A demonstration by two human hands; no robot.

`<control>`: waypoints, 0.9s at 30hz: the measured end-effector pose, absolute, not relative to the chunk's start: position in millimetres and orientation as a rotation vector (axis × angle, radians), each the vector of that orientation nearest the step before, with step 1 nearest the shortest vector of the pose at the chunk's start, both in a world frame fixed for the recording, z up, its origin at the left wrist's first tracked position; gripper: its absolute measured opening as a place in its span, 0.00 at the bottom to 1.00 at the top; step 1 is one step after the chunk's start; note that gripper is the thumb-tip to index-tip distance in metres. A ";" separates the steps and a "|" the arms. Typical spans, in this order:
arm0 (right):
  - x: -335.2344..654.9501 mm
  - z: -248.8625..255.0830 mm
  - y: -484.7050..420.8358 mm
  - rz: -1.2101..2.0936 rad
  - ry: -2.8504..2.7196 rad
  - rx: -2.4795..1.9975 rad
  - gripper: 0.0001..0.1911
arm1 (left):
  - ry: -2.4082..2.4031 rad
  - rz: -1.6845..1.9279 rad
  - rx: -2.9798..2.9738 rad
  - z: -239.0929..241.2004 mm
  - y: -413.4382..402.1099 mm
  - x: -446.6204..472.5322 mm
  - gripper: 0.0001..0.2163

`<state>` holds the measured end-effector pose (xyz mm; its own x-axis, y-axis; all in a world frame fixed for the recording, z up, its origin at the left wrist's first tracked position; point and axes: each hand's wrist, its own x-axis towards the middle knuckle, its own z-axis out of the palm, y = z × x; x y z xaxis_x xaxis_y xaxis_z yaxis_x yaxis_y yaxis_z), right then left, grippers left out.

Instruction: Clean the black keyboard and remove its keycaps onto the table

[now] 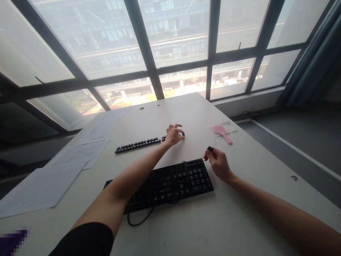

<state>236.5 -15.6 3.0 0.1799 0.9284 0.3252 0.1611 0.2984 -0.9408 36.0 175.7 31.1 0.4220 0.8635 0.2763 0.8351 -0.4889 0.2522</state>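
A black keyboard (170,185) lies across the desk, partly covered by my left forearm, and some of its key area shows no caps. Beyond it, loose black keycaps (138,145) stand in rows. At the right end of those rows my left hand (174,135) pinches a small black keycap (183,135) between thumb and finger. My right hand (220,164), just off the keyboard's upper right corner, is closed on a keycap puller (210,149) with a black handle and thin wire. The fingers hide part of the puller.
A pink hairbrush (220,131) rests on a clear plastic bag (230,127) to the right. White paper sheets (50,181) lie along the desk's left side. A small dark item (294,178) is near the right edge. The keyboard cable (140,224) loops in front. Windows stand behind the desk.
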 end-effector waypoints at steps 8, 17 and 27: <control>237.3 3.9 -17.4 0.772 -1.299 -1.152 0.19 | 1.657 0.571 2.431 27.3 181.3 32.7 0.08; 236.2 4.3 -19.1 0.755 -1.330 -1.150 0.18 | 1.701 0.511 2.393 29.6 186.9 33.1 0.15; 236.7 4.6 -19.0 0.745 -1.346 -1.156 0.18 | 1.724 0.449 2.358 33.7 187.8 31.5 0.08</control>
